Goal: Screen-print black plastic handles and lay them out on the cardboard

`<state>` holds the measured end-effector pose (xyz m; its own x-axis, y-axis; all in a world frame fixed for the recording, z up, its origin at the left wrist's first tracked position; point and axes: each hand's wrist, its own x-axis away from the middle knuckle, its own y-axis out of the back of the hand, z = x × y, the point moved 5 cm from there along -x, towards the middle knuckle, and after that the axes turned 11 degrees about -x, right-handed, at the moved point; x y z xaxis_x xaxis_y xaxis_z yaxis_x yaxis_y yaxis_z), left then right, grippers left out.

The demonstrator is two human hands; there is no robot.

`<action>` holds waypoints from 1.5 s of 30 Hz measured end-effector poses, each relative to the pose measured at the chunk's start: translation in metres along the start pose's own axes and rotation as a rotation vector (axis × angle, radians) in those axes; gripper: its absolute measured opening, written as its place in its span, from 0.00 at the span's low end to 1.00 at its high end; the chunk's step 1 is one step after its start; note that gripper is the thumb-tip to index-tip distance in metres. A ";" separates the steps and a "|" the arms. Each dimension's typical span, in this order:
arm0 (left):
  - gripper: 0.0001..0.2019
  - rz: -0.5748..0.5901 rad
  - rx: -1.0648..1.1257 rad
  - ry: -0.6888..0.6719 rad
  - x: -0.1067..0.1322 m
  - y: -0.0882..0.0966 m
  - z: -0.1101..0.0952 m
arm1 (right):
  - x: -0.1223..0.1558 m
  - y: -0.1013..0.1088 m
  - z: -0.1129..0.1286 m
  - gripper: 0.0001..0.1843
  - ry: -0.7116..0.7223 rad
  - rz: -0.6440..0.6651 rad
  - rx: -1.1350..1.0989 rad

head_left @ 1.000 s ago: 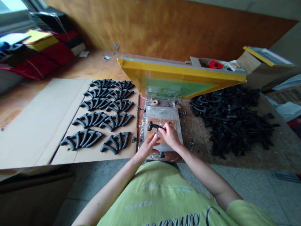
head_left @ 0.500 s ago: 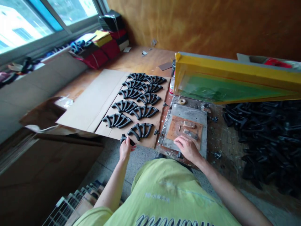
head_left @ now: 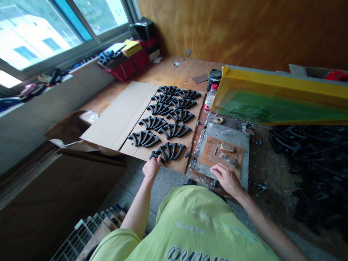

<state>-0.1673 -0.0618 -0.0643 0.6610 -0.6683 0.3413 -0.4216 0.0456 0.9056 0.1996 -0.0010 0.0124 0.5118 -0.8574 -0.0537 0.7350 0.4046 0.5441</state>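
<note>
My left hand is closed on a black curved plastic piece and sets it against the nearest fan-shaped group at the front edge of a cardboard sheet. Several such groups lie in two rows on that cardboard. My right hand rests on the front edge of a grey metal plate, fingers curled, nothing visible in them. A brown jig pad with small blocks sits on the plate.
A yellow-framed green screen is tilted up behind the plate. A big heap of black pieces lies at the right. A small bottle and a dark jar stand beside the screen. Coloured stacks sit by the window.
A second ago both hands held a black piece on the jig pad. My left hand carried it left to the cardboard and now lays it by the nearest group; my right hand drew back.
</note>
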 end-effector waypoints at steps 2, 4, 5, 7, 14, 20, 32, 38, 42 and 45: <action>0.25 -0.184 -0.100 -0.104 0.020 0.001 -0.013 | 0.003 0.002 -0.002 0.10 -0.020 -0.014 -0.003; 0.27 -0.291 -0.170 -0.256 0.038 -0.007 -0.034 | 0.005 0.003 -0.005 0.10 -0.035 -0.021 -0.009; 0.28 -0.288 -0.185 -0.311 0.044 -0.014 -0.044 | 0.005 0.003 -0.006 0.10 -0.040 -0.022 -0.012; 0.31 -0.250 -0.212 -0.336 0.048 -0.027 -0.059 | 0.005 0.002 -0.007 0.09 -0.048 -0.018 -0.019; 0.28 -0.237 -0.252 -0.305 0.021 -0.041 -0.071 | 0.000 -0.001 -0.004 0.10 -0.043 -0.008 -0.027; 0.26 -0.308 -0.268 -0.386 0.003 -0.036 -0.072 | 0.002 -0.007 -0.008 0.12 -0.090 -0.007 -0.016; 0.33 -0.377 -0.181 -0.498 0.018 -0.039 -0.051 | 0.008 -0.027 0.018 0.12 -0.111 0.018 -0.095; 0.27 -0.453 -0.036 -0.413 0.039 -0.039 -0.003 | 0.015 -0.043 0.024 0.13 -0.095 0.144 -0.119; 0.25 -0.447 0.060 -0.232 0.028 -0.037 0.050 | 0.026 -0.072 0.017 0.13 -0.145 0.278 -0.111; 0.24 -0.389 0.163 -0.033 0.003 -0.023 0.095 | 0.035 -0.101 0.001 0.12 -0.206 0.362 -0.113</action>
<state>-0.2141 -0.1355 -0.1082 0.7713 -0.6358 -0.0289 -0.2388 -0.3312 0.9129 0.1432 -0.0724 -0.0440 0.6543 -0.6948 0.2985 0.5744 0.7134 0.4015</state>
